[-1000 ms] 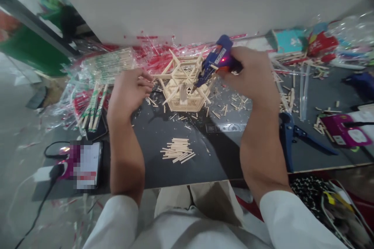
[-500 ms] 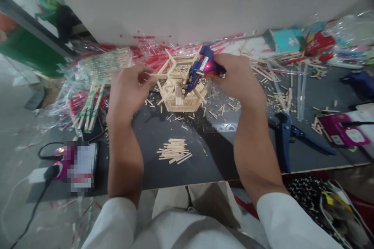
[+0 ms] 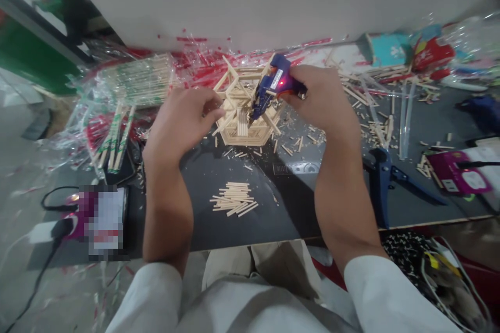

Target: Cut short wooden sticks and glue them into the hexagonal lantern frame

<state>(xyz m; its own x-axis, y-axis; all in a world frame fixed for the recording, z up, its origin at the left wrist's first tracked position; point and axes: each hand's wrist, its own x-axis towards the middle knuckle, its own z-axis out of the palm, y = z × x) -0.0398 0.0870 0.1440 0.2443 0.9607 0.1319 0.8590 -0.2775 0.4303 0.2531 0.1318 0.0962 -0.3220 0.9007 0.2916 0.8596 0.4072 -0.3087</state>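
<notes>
A hexagonal frame of thin wooden sticks (image 3: 244, 141) stands on the dark tabletop, with crossed sticks on top and a flat strip of sticks at its front. My right hand (image 3: 322, 94) is closed around a blue glue gun (image 3: 269, 86) with a lit red light. Its nozzle points down into the frame; where the tip ends is hard to see. My left hand (image 3: 182, 119) is at the frame's left side, thumb and fingers curled about its edge; the exact contact is partly hidden. Nearer me lies a loose pile of short sticks (image 3: 234, 199).
Blue cutters (image 3: 380, 187) and a clear ruler (image 3: 295, 168) lie to the right. Clear glue sticks (image 3: 407, 119) and stick scraps are beyond them. Wrapped stick bundles (image 3: 136, 80) are at the left, and a purple power box (image 3: 459, 171) is at the right.
My left hand has moved right, closer in on the frame's left side. The glue gun stays in my right hand, still pointing into the frame. The whole view has shifted slightly.
</notes>
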